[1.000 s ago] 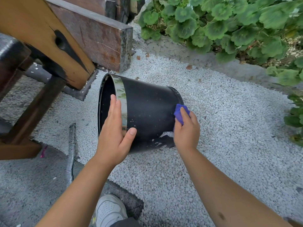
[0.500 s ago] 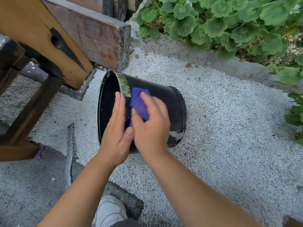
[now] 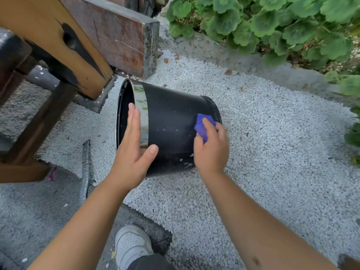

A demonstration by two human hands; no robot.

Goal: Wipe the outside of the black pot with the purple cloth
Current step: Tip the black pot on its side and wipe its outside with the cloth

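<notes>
While the pot lies on its side on white gravel, its open mouth faces left toward a wooden beam and its base points right; a shiny band runs round the wall just behind the rim, w/ the rest of the wall matte black, flecked w/ pale specks and a few white smears low down near the base. Left hand is spread flat and released, not clenched: fingers laid over the rim and band, thumb stretched out onto the black wall, steadying the pot. Right hand is closed round the cloth, pressing it vs. the outer wall close to the base end; cloth is bunched up, purple-blue, showing above and left of the fingers. Both forearms come up from the bottom edge, bare.

Behind the pot, a dark red-brown slab sits just beside the beam; green broad-leaf plants fill the top right, well apart from the pot, beyond a strip of bare concrete. Left of the pot, a grey ribbed hose lies on rough grey paving, near but not touching it. A white shoe shows at bottom centre, on the paving edge beside the gravel.
</notes>
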